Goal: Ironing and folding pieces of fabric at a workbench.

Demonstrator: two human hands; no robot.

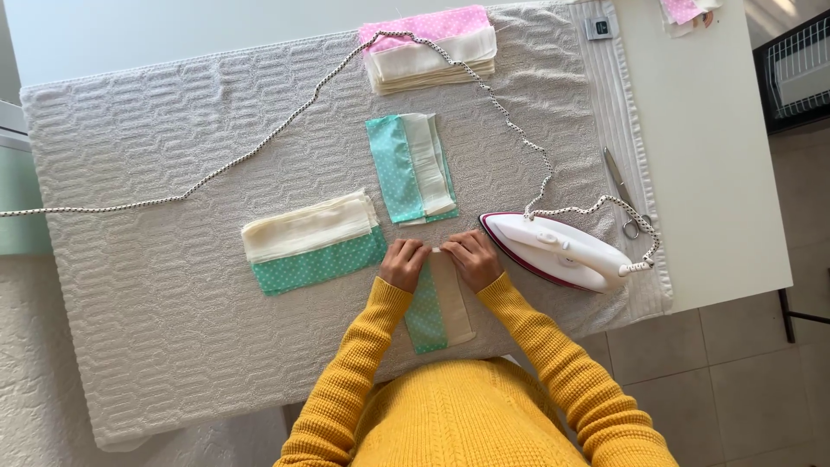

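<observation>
Pressing down with both hands, the person in the yellow sweater works at the far end of a fabric strip (439, 303) that sits just below the middle of the frame on the grey towel-covered table (156, 156). The strip is half teal dotted, half cream, and its long axis runs up and down the picture, from the person's chest away toward the hands. The left hand (404, 264) has its fingers curled down on the teal side; the right hand (471, 258) does the same on the cream side. Both pinch the top edge, fingertips nearly meeting at the seam, so neither is nearer than the other. Whether the cloth is gripped or only pressed flat, I cannot tell.

Just right of the right hand lies a white iron (558, 251) on its side, its braided cord (285, 125) trailing to the upper left. Scissors (624, 195) lie beyond it. A matching stack (313, 242) rests to the left, another (413, 167) above, and a pink-topped pile (430, 47) at the top edge.
</observation>
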